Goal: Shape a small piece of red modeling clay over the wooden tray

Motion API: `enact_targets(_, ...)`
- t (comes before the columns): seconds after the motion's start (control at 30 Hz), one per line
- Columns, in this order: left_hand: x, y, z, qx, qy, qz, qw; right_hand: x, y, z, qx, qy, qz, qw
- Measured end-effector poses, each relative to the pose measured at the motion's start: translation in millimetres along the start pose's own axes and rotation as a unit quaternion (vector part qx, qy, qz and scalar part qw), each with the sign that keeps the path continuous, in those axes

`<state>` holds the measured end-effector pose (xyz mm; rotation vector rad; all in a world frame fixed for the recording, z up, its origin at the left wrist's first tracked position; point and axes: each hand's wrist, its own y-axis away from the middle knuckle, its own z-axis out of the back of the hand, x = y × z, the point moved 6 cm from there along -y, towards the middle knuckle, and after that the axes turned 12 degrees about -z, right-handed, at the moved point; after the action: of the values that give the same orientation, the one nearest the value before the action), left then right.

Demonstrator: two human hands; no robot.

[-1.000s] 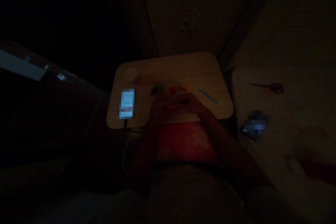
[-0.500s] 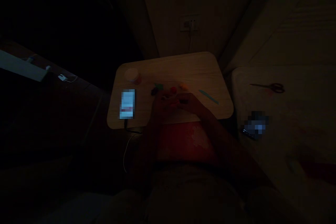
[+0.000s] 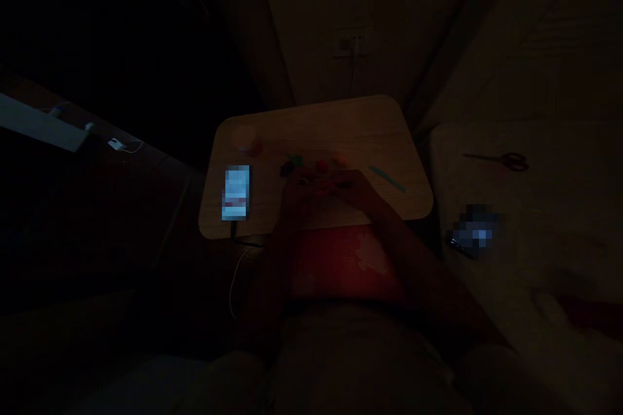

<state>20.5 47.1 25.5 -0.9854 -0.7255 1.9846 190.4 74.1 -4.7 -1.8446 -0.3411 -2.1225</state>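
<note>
Around six o'clock on the pale wooden surface (image 3: 316,123), the left hand (image 3: 302,194) and right hand (image 3: 353,189) meet, fingers curled, anything held too dark to tell, just below a small red lump (image 3: 321,165).

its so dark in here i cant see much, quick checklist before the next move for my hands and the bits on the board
Light on the wooden board: not ok, very dim.
Anything held between the left hand and right hand: cannot tell, they meet in shadow.
Small red piece and small orange piece within reach: ok, just beyond the hands.
Thin teal strip apart from the hands: ok, lying to their right.
Phone apart from the hands: ok, at the board's left side.
</note>
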Motion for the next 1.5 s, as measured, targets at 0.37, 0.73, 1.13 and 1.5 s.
enact_targets(0.37, -0.2, -1.9, 2.0, 0.001, 0.007, 0.02, 1.0, 5.0, 2.0, 3.3, -0.044, 0.026, 0.024, 0.998)
enact_targets(0.73, 2.0, -1.7, 10.8, -0.047, 0.018, 0.022, 0.998, 3.6, 1.8, 0.0, -0.02, 0.007, -0.021, 1.0)
enact_targets(1.13, 7.4, 0.2, 9.9, -0.038, 0.01, 0.058, 0.998, 3.1, 2.6, 0.0, -0.007, -0.007, -0.023, 1.0)
enact_targets(1.5, 7.1, 1.8, 1.6, 0.024, 0.036, 0.046, 0.998, 1.6, 1.7, -3.1, 0.0, 0.023, -0.004, 1.0)
